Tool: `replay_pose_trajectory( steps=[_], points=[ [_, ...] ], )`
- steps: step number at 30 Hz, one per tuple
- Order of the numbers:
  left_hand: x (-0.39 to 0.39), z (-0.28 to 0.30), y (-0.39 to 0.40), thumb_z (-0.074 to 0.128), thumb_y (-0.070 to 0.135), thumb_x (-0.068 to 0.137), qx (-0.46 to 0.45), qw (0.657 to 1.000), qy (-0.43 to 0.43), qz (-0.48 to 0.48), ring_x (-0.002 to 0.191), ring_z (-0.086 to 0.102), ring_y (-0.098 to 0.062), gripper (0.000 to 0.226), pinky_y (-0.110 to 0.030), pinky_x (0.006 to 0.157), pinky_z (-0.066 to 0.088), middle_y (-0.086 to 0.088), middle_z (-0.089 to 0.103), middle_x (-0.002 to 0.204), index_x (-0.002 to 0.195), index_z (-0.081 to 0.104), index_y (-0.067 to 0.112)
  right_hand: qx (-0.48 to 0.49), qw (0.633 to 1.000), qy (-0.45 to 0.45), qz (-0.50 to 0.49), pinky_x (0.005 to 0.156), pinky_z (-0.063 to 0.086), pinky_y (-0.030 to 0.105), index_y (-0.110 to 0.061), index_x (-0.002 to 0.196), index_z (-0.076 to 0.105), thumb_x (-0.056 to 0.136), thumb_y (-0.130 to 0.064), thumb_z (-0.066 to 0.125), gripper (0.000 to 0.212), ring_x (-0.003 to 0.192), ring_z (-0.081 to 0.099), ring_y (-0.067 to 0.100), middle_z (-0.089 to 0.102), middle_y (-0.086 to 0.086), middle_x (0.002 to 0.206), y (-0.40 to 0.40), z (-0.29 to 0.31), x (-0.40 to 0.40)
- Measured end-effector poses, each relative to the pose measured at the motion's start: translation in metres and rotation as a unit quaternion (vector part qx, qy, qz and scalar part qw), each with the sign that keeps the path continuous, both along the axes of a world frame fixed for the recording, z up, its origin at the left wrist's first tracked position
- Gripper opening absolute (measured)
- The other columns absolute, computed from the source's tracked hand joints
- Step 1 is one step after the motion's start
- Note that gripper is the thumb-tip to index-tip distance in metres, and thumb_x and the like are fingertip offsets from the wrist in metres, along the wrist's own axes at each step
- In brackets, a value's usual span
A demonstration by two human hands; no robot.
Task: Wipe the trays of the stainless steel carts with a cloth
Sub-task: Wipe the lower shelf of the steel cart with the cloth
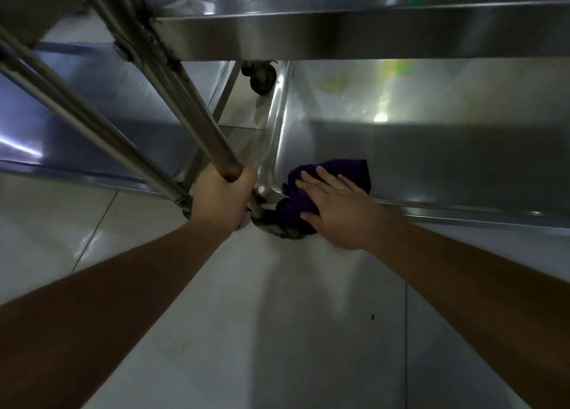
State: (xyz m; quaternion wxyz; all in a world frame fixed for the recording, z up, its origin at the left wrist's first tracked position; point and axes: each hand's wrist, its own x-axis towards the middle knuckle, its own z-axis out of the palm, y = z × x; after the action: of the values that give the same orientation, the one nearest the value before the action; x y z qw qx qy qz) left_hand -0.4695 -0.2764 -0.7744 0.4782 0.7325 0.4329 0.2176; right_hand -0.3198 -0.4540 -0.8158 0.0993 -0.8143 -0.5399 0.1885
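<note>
A dark purple cloth [345,171] lies bunched on the near left corner of the bottom tray [447,162] of a stainless steel cart. My right hand [334,206] presses flat on the cloth with straight fingers. Part of the cloth hangs over the tray's front rim. My left hand [220,197] grips the lower end of the cart's upright post [185,100], fingers curled round it. An upper tray [339,35] of the same cart overhangs the scene.
A second steel cart stands to the left, its lower tray [92,121] and thin rails [77,106] close by. A caster wheel [262,77] shows at the back between the carts. Pale tiled floor [277,331] lies under my arms.
</note>
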Motion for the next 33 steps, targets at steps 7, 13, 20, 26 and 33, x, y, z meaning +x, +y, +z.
replay_pose_trajectory(
  steps=[7, 13, 20, 26, 33],
  points=[
    [-0.038, -0.040, -0.048, 0.072, 0.027, 0.090, 0.062, 0.964, 0.256, -0.041, 0.082, 0.058, -0.022, 0.021, -0.025, 0.059, 0.041, 0.002, 0.060, 0.090, 0.097, 0.058, 0.013, -0.005, 0.998, -0.048, -0.043, 0.127, -0.002, 0.035, -0.033, 0.165, 0.008, 0.107, -0.051, 0.036, 0.067, 0.158, -0.007, 0.008, 0.001, -0.017, 0.171, -0.074, -0.003, 0.027],
    [-0.010, -0.029, -0.116, 0.071, 0.040, 0.088, 0.202, 0.906, 0.313, -0.200, 0.097, 0.053, -0.012, 0.030, -0.034, 0.082, 0.046, 0.013, 0.053, 0.109, 0.111, 0.052, 0.033, -0.015, 0.997, -0.035, -0.064, 0.129, 0.001, 0.037, -0.033, 0.165, 0.006, 0.107, -0.051, 0.036, 0.067, 0.158, -0.007, 0.007, 0.001, -0.019, 0.171, -0.130, -0.001, 0.059],
    [0.057, -0.015, -0.174, 0.067, 0.034, 0.093, 0.392, 0.827, 0.205, -0.348, 0.141, 0.049, -0.024, 0.066, -0.041, 0.119, 0.037, -0.004, 0.053, 0.153, 0.153, 0.045, 0.015, -0.030, 0.995, -0.028, -0.093, 0.129, 0.000, 0.038, -0.032, 0.165, 0.004, 0.107, -0.052, 0.034, 0.068, 0.158, -0.007, 0.007, 0.000, -0.017, 0.172, -0.193, 0.003, 0.092],
    [0.102, -0.022, -0.219, 0.058, 0.044, 0.098, 0.385, 0.803, 0.207, -0.406, 0.161, 0.017, -0.018, 0.085, -0.038, 0.126, 0.016, 0.001, 0.018, 0.176, 0.168, 0.017, 0.019, -0.050, 0.993, -0.040, -0.096, 0.125, -0.004, 0.035, -0.031, 0.165, 0.000, 0.107, -0.055, 0.032, 0.070, 0.157, -0.011, 0.008, -0.003, -0.015, 0.172, -0.267, 0.003, 0.136],
    [0.128, -0.028, -0.266, 0.064, 0.036, 0.094, 0.394, 0.778, 0.204, -0.444, 0.164, 0.008, -0.017, 0.092, -0.033, 0.129, 0.009, -0.002, 0.011, 0.177, 0.169, 0.017, 0.013, -0.085, 0.987, -0.064, -0.125, 0.122, -0.008, 0.032, -0.033, 0.164, -0.004, 0.102, -0.061, 0.024, 0.073, 0.149, -0.018, 0.001, -0.009, -0.018, 0.170, -0.358, 0.000, 0.185]
  ],
)
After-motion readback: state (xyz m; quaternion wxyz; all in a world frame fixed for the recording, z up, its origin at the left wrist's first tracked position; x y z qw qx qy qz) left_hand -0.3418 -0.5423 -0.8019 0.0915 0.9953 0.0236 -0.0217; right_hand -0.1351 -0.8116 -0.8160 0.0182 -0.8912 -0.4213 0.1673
